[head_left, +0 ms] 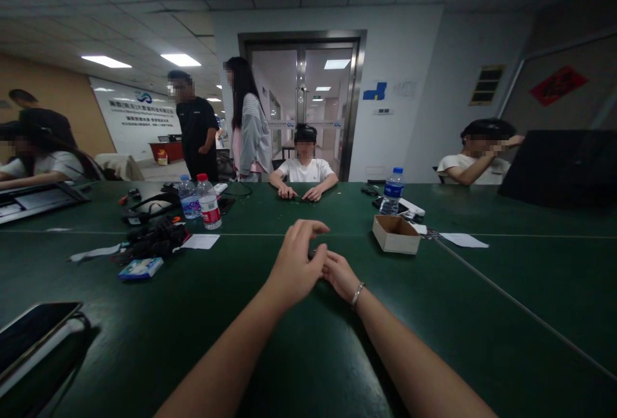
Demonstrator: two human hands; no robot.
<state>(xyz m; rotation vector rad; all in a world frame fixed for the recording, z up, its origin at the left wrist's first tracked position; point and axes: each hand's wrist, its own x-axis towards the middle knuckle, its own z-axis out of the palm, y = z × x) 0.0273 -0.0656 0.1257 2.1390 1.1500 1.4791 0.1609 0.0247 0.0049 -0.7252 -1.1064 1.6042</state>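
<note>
Subject seated at green tabletop [183, 315], both forearms stretched out over it, hands meeting near the middle. Left grip [296, 262]: fingers bent over, thumb below, a clear gap between forefinger and thumb. Small dark object [312, 254] shows in that gap, mostly covered by the hands; from my place I cannot tell what it is, nor which hand has hold of it. Right grip [341, 274]: fingers curled in behind the left thumb, tips hidden; how far closed, cannot tell. Silvery bracelet [357, 294] on the right wrist.

Surroundings: open pale box [395, 242] ahead and to the right of the hands, blue-capped bottle [393, 191] upright behind it. White sheet [464, 240] flat, further right. On the left, two more bottles, one blue-capped [189, 199], one red-capped [209, 204], standing side by side; nearer, a dark tangle of gear [157, 238] with a blue-and-white packet [141, 268] just in front. Phone [36, 331] at near left. Across the tabletop, a person in a white T-shirt [311, 172], both hands resting on the surface
</note>
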